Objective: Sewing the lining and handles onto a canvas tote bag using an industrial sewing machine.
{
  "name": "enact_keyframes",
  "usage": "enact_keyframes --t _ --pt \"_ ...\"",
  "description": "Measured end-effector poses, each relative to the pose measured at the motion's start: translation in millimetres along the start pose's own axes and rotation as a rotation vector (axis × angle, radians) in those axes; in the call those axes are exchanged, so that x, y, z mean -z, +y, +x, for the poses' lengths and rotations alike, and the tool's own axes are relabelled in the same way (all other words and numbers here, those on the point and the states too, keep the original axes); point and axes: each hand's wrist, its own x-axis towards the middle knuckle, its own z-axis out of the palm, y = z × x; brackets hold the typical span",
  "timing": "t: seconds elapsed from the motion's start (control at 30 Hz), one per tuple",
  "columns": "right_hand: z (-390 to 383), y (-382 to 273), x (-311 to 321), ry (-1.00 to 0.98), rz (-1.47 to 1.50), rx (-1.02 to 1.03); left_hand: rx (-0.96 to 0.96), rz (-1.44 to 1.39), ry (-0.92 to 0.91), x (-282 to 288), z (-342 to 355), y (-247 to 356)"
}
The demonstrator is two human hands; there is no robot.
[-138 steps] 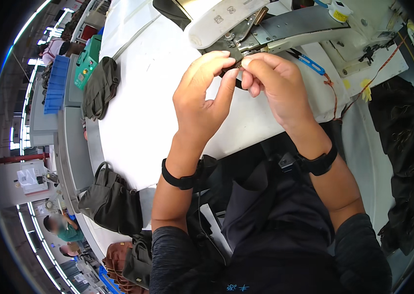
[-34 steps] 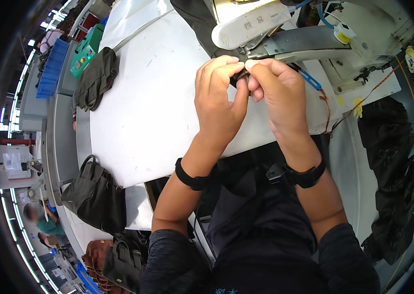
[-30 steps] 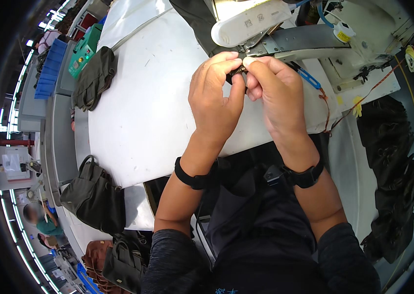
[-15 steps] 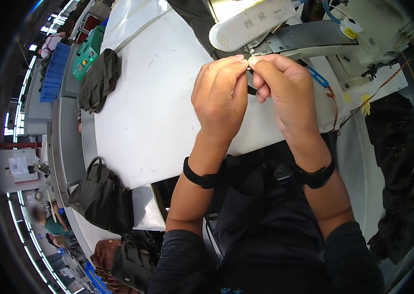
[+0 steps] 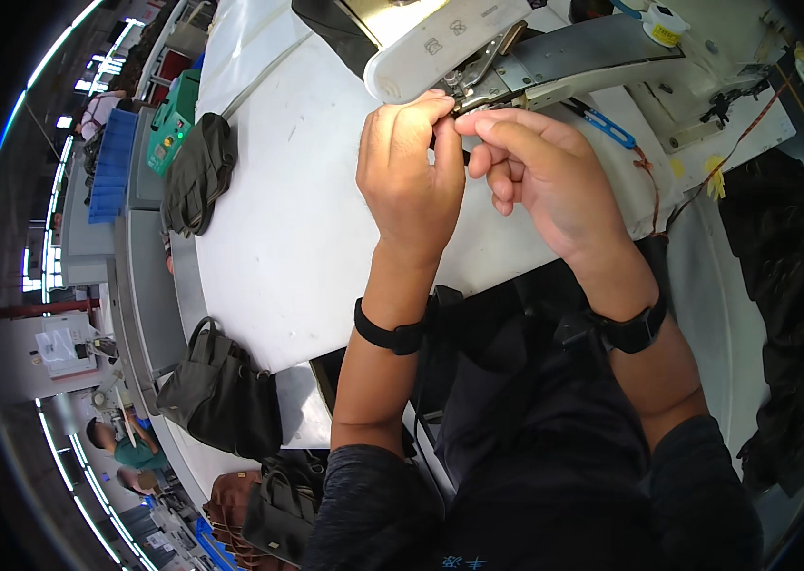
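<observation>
Just below the head of a sewing machine (image 5: 445,48), my two hands are raised close together over the white table. My left hand (image 5: 410,181) has its fingers curled and pinched at the tips, near the metal presser area. The right hand (image 5: 559,176) pinches thumb against forefinger, its other fingers curled loosely. A bit of something dark and narrow shows between the hands; what either pinch holds is too small or hidden to make out. Beside the right hand lies a pair of blue-handled thread snips (image 5: 608,126) tied to a reddish cord.
Along the left of the white table (image 5: 278,219) lie a dark bag (image 5: 202,176) and a second dark handbag (image 5: 221,395). Brown bags (image 5: 233,504) sit lower down. A green machine (image 5: 174,124) and a blue crate (image 5: 114,167) stand beyond. Black material (image 5: 787,305) hangs at right.
Both hands have shifted slightly left and up, nearer the machine's metal parts. Their fingertips have separated a little; the right hand's lower fingers have loosened. The whole view has also shifted.
</observation>
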Motion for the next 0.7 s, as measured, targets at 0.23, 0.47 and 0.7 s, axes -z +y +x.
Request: enact_keyframes --t 0.23,0.47,0.7 --pt "-4.3 -1.2 16.3 0.004 -0.249 0.033 0.049 -0.082 0.025 -0.9 -1.9 -1.7" --pt "14.7 -21.2 11.0 0.149 -0.508 0.525 0.005 -0.028 0.028 -0.1 -6.1 2.1" --pt "29.5 -40.9 17.3 0.054 -0.707 0.475 -0.011 -0.04 0.024 0.0 -5.7 -0.7"
